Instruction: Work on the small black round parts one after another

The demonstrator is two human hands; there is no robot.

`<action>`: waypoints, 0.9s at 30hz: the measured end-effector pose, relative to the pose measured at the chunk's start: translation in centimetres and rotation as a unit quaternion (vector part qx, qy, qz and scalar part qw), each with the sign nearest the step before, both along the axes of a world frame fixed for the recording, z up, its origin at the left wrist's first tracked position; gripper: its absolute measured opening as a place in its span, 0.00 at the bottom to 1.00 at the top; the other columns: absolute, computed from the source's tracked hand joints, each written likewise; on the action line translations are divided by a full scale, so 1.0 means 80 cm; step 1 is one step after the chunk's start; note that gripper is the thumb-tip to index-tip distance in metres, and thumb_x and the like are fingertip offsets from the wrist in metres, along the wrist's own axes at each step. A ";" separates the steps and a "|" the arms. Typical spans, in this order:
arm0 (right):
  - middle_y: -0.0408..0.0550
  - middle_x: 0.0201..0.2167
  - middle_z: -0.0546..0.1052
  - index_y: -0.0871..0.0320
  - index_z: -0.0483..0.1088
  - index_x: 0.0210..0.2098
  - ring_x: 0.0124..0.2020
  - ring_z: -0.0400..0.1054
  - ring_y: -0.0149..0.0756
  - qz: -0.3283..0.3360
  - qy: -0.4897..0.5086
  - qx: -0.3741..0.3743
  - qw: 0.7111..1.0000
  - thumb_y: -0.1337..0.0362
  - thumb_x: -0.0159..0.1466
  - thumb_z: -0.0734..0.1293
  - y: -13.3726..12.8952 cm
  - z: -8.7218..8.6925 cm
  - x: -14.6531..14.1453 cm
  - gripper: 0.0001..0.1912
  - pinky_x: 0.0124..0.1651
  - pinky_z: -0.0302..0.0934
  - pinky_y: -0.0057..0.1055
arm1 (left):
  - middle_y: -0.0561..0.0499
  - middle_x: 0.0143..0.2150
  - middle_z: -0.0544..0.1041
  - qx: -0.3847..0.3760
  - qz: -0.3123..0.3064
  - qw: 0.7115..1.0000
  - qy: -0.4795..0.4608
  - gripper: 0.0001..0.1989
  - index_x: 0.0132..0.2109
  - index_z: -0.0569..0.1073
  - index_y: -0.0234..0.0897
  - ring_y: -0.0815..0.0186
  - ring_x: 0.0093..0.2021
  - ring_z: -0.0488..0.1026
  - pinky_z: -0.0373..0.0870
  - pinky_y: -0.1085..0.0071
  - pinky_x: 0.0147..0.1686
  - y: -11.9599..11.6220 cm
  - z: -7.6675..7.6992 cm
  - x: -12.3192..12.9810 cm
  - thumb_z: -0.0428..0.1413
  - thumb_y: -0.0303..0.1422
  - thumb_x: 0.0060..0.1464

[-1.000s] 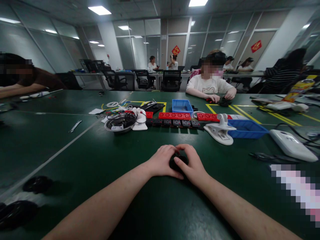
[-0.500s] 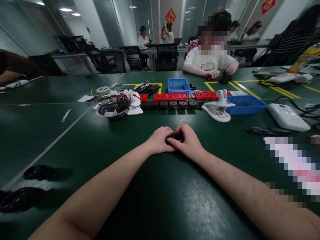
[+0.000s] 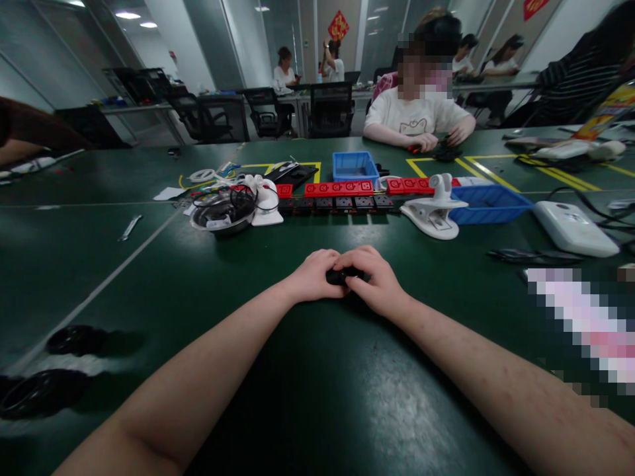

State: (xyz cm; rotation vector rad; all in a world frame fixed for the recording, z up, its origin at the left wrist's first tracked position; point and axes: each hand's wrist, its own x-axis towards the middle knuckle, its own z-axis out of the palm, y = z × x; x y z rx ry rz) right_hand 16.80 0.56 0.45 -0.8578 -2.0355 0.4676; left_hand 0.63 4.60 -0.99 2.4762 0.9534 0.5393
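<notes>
Both hands meet over the green table around a small black ring-shaped part (image 3: 337,277). Its left end lies in my left hand (image 3: 313,274), whose fingers curl behind it and are partly hidden. From the other side, my right hand (image 3: 378,276) grips it with the thumb in front and the fingers arched over the top. Much of the part is covered by the fingers. Similar black rounded parts lie at the lower left, one farther back (image 3: 77,340) and a larger ring (image 3: 43,395) nearer me.
Ahead are red power strips (image 3: 338,189), a metal bowl (image 3: 225,215) of cables, a white clip base (image 3: 434,215) and a blue bin (image 3: 489,203). A wrench (image 3: 130,227) lies left, a white box (image 3: 575,228) right. A person (image 3: 417,119) sits opposite, hands on the table.
The black part has turned between my hands, so its ring opening shows less. My right fingers have shifted left over its top, and my right thumb has moved slightly right.
</notes>
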 end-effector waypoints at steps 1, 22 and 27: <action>0.46 0.34 0.73 0.56 0.69 0.30 0.38 0.64 0.40 -0.006 -0.002 0.006 1.000 0.71 0.51 0.59 -0.001 0.000 0.000 0.10 0.45 0.56 0.40 | 0.49 0.42 0.69 0.004 -0.005 1.000 0.001 0.15 0.38 0.70 0.37 0.58 0.44 0.66 0.62 0.61 0.47 0.000 0.000 0.000 0.59 0.35 0.40; 0.47 0.29 0.66 0.57 0.61 0.30 0.33 0.61 0.39 -0.120 -0.018 -0.030 0.992 0.57 0.55 0.65 0.005 -0.011 -0.004 0.11 0.36 0.57 0.37 | 0.50 0.36 0.66 0.037 0.031 0.999 0.022 0.24 0.39 0.66 0.37 0.59 0.38 0.65 0.64 0.64 0.38 -0.008 0.007 0.005 0.61 0.46 0.37; 0.47 0.29 0.68 0.57 0.63 0.29 0.34 0.61 0.40 -0.108 -0.026 -0.025 0.994 0.61 0.55 0.66 0.004 -0.007 -0.004 0.07 0.37 0.57 0.37 | 0.51 0.34 0.67 0.039 0.027 0.999 0.026 0.18 0.37 0.66 0.36 0.60 0.37 0.65 0.64 0.65 0.38 -0.006 0.005 0.004 0.60 0.40 0.40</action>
